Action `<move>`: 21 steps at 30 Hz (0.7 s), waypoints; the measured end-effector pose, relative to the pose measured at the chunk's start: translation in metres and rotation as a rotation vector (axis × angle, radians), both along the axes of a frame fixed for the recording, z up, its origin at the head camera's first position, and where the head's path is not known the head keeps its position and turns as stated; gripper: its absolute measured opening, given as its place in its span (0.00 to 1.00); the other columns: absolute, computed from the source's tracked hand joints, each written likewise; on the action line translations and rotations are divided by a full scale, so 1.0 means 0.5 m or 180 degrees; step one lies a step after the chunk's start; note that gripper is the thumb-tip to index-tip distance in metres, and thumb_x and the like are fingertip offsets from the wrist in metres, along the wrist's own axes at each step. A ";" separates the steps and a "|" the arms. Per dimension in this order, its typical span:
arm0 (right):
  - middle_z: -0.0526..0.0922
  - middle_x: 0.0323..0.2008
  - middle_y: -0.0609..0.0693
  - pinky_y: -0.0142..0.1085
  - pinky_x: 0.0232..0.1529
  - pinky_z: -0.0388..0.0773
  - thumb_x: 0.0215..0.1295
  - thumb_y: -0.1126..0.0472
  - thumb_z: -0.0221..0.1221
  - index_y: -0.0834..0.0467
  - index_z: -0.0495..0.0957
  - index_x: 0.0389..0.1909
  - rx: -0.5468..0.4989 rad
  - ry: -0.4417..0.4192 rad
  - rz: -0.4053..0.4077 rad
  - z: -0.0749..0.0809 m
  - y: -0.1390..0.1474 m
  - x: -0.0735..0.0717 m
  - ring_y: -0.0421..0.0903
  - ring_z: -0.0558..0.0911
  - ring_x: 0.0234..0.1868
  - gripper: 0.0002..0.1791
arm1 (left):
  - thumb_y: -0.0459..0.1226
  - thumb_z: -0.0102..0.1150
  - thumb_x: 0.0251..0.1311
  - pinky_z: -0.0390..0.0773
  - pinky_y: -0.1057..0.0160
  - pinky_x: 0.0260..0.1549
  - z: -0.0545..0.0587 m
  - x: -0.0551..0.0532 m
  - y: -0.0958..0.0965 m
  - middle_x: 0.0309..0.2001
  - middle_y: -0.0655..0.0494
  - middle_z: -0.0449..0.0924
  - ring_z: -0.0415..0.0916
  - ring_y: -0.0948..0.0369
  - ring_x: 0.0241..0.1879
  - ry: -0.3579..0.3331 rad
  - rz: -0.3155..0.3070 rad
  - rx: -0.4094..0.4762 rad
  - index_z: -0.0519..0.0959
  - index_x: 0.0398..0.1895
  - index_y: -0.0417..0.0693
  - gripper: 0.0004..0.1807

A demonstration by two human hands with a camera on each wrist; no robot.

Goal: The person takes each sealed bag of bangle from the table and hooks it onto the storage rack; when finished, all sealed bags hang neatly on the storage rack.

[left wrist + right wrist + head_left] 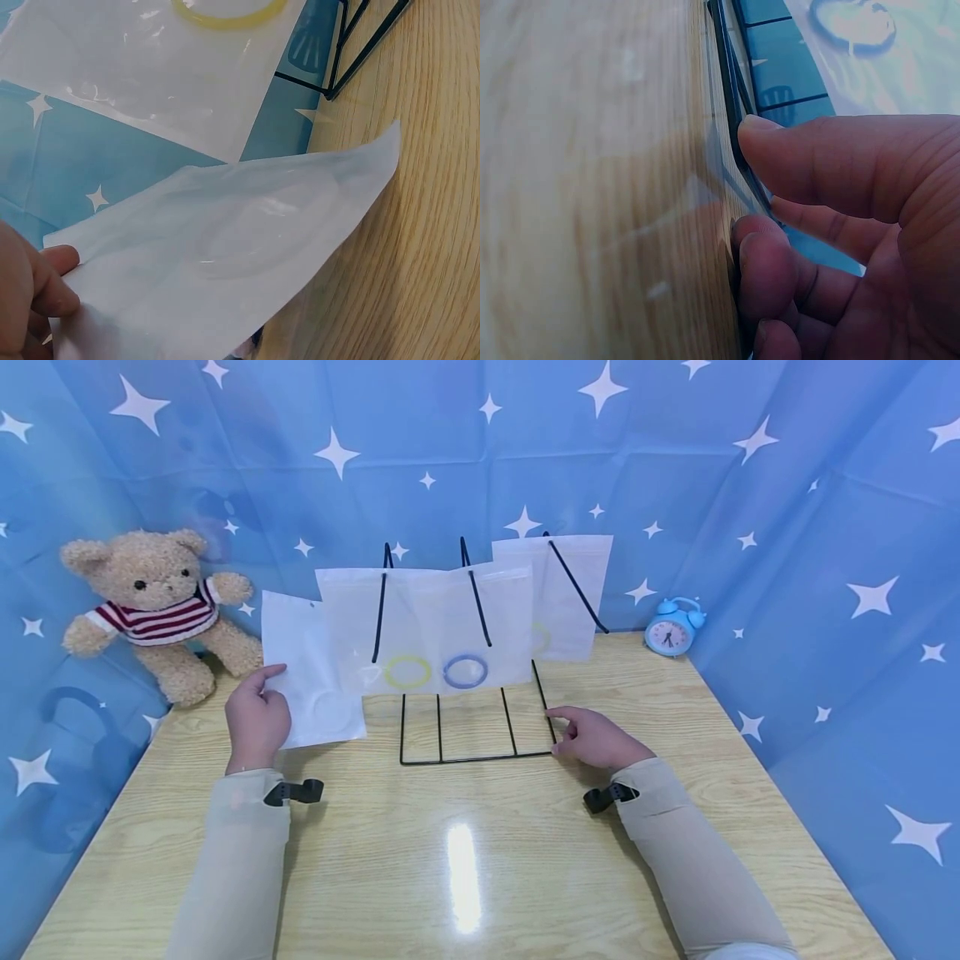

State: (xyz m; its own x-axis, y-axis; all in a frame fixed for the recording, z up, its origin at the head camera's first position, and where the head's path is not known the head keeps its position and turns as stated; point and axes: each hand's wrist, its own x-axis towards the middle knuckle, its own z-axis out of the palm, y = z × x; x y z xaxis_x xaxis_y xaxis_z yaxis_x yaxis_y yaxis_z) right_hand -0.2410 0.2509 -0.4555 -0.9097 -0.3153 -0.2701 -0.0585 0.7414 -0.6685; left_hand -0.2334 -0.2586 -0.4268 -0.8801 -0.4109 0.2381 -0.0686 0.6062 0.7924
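My left hand (258,718) pinches the left edge of a white plastic pouch (303,652), with a pale ring showing through its lower part. In the left wrist view the pouch (225,232) spreads away from the fingers, over the tabletop. My right hand (596,737) holds the front right corner of a black wire rack (472,761), thumb and forefinger on its thin side bar (727,82). From the rack's prongs hang white pouches: one with a yellow ring (408,672), one with a blue ring (465,671), and another pouch (573,602) behind at the right.
A teddy bear (161,610) in a striped sweater leans at the back left of the wooden table (360,868). A blue alarm clock (671,631) stands at the back right. Blue star-patterned cloth (420,435) rises behind and along both sides.
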 end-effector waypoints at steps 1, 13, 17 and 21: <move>0.76 0.30 0.51 0.41 0.30 0.72 0.70 0.59 0.68 0.52 0.67 0.79 -0.0004 -0.0003 -0.0003 0.000 0.000 0.000 0.49 0.73 0.28 0.38 | 0.28 0.37 0.74 0.66 0.61 0.26 0.000 0.000 0.000 0.58 0.40 0.81 0.65 0.54 0.31 0.0037 0.0021 -0.0005 0.80 0.69 0.48 0.28; 0.76 0.30 0.51 0.41 0.30 0.72 0.70 0.59 0.68 0.52 0.67 0.79 -0.0010 -0.0010 -0.0012 -0.002 0.001 -0.001 0.49 0.73 0.28 0.38 | 0.27 0.36 0.72 0.68 0.61 0.37 0.001 -0.001 0.003 0.67 0.44 0.80 0.76 0.46 0.45 0.0506 0.0315 0.0171 0.83 0.63 0.44 0.27; 0.76 0.29 0.51 0.41 0.30 0.71 0.70 0.59 0.68 0.52 0.67 0.79 -0.0022 -0.0022 -0.0013 -0.002 0.002 -0.002 0.49 0.73 0.27 0.38 | 0.28 0.35 0.73 0.67 0.64 0.36 0.002 -0.001 0.004 0.66 0.45 0.81 0.73 0.55 0.32 0.0594 0.0397 0.0219 0.83 0.62 0.44 0.27; 0.76 0.30 0.51 0.41 0.30 0.72 0.70 0.58 0.68 0.51 0.67 0.79 0.0002 -0.0018 -0.0017 -0.004 0.002 -0.003 0.49 0.73 0.28 0.38 | 0.28 0.35 0.75 0.71 0.62 0.41 0.005 0.002 0.007 0.64 0.45 0.82 0.73 0.57 0.35 0.0671 0.0451 0.0294 0.83 0.61 0.43 0.26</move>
State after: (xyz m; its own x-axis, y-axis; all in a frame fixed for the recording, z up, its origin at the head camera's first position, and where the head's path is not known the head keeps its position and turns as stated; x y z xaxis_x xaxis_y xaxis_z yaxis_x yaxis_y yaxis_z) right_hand -0.2424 0.2520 -0.4572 -0.9099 -0.3102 -0.2754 -0.0508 0.7422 -0.6682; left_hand -0.2323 -0.2551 -0.4245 -0.7472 -0.5548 0.3659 0.0249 0.5269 0.8496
